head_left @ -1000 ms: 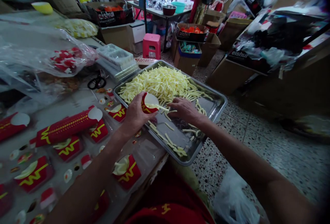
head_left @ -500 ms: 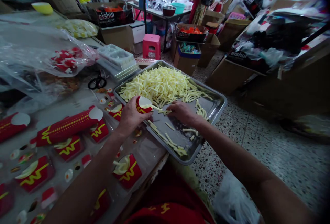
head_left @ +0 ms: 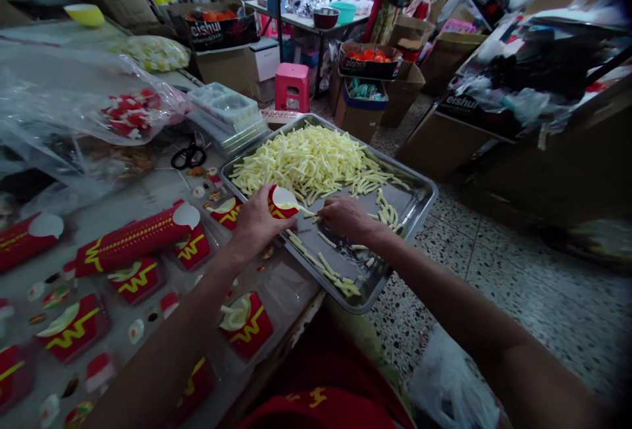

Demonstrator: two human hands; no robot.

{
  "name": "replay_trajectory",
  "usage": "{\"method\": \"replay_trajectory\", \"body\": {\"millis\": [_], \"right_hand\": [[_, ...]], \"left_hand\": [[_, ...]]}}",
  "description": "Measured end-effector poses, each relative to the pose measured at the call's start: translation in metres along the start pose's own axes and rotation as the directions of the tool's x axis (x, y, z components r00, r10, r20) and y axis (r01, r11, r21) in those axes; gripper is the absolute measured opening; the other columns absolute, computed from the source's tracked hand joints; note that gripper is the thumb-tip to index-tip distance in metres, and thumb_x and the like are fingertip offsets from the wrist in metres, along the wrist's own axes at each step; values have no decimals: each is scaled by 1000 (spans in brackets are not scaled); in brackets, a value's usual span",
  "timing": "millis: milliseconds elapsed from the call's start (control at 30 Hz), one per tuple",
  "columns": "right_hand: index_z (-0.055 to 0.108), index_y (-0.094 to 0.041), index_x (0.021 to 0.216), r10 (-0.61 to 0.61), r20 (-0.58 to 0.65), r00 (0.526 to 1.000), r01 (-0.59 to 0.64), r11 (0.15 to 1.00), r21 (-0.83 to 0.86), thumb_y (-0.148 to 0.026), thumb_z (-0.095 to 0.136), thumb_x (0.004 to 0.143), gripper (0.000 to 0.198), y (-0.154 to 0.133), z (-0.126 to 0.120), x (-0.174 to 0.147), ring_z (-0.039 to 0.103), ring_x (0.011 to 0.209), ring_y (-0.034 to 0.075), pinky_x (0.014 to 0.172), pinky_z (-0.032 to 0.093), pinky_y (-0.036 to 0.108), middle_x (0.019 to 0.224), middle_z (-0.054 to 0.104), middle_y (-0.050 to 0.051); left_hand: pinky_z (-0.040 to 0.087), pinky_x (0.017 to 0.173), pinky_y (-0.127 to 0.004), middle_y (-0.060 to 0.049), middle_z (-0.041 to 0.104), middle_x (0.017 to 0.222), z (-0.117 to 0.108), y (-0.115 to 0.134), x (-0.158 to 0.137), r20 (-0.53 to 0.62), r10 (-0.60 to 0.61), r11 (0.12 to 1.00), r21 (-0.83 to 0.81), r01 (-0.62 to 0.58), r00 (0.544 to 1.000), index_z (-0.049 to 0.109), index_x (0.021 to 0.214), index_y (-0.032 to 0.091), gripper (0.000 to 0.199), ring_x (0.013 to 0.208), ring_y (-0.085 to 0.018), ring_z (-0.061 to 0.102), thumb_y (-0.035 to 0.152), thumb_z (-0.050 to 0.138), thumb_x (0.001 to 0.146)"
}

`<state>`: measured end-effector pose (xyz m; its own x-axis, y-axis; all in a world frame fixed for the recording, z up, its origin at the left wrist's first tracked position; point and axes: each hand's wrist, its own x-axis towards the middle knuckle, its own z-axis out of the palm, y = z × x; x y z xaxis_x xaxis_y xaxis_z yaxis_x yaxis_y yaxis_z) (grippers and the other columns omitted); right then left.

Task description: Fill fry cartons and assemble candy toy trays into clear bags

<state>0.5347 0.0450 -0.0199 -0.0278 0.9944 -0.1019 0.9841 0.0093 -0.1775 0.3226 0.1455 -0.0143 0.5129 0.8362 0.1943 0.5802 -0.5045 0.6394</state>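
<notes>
My left hand [head_left: 253, 224] is closed around a small red fry carton [head_left: 283, 201] with a white opening, held over the tray's near-left edge. Pale yellow french fry pieces stick out of the carton toward the right. My right hand [head_left: 348, 218] is curled low over the metal tray [head_left: 428, 200], just right of the carton, its fingertips pinched on fries; how many is hidden. Behind both hands rises a large heap of fries [head_left: 301, 159]. Loose fries [head_left: 328, 270] lie along the tray's near side.
Filled red cartons [head_left: 247, 327] and a stack of nested cartons [head_left: 135, 238] lie on the table to the left. Scissors [head_left: 188, 154], clear plastic trays [head_left: 227, 113] and a plastic bag [head_left: 83, 100] sit farther back. A pink stool [head_left: 291, 80] and cardboard boxes [head_left: 360, 110] stand beyond.
My left hand and the carton have shifted slightly right, closer to my right hand. My right hand's fingers have curled in more beside the carton's opening.
</notes>
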Motion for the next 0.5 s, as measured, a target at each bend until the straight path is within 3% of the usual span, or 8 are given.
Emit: {"method": "replay_trajectory", "body": {"millis": [100,200,267,333,400,500], "right_hand": [[78,-15,90,98,-43,994,-96,994,46,-14,59,75,25,-3,9,5,66,88,24,70,40,30,94,74,13],[78,-15,92,181,-88,979,-170,978,121,-20,62,75,24,3,14,8,66,80,21,66,42,27,88,75,9],[77,-15,89,292,-98,952,-246,912,327,-27,64,75,22,5,16,5,64,68,17,59,41,24,76,73,5],[76,-15,80,420,-69,905,-286,722,631,-29,69,71,18,2,18,-1,58,56,13,51,38,22,64,68,1],[73,-14,72,486,27,873,-259,417,871,-27,73,63,15,-7,19,-8,53,49,11,46,36,21,57,64,-2],[68,-13,66,481,200,854,-195,-61,979,-24,78,57,17,-24,17,-10,47,43,8,42,35,20,52,58,-3]], "left_hand": [[52,96,-42,-13,69,121,7,0,3,10,8,1000,16,-9,1000,57,129,19,85,111,-31,66,44,91,56],[53,94,-43,-14,70,117,11,-2,5,9,-54,998,26,54,998,58,128,19,86,109,-33,66,47,91,54],[53,92,-45,-15,70,117,12,-3,6,-7,-121,992,41,121,993,58,127,18,85,109,-35,67,50,90,55],[53,91,-47,-17,70,117,11,-1,8,-56,-190,980,43,193,980,57,127,17,85,109,-36,67,53,89,57],[53,90,-46,-17,70,116,11,4,9,-134,-211,977,4,214,968,56,126,16,83,107,-36,67,52,88,58],[53,91,-42,-14,70,116,12,13,7,-269,-121,991,-79,103,956,53,126,17,79,106,-31,68,47,87,62]]}}
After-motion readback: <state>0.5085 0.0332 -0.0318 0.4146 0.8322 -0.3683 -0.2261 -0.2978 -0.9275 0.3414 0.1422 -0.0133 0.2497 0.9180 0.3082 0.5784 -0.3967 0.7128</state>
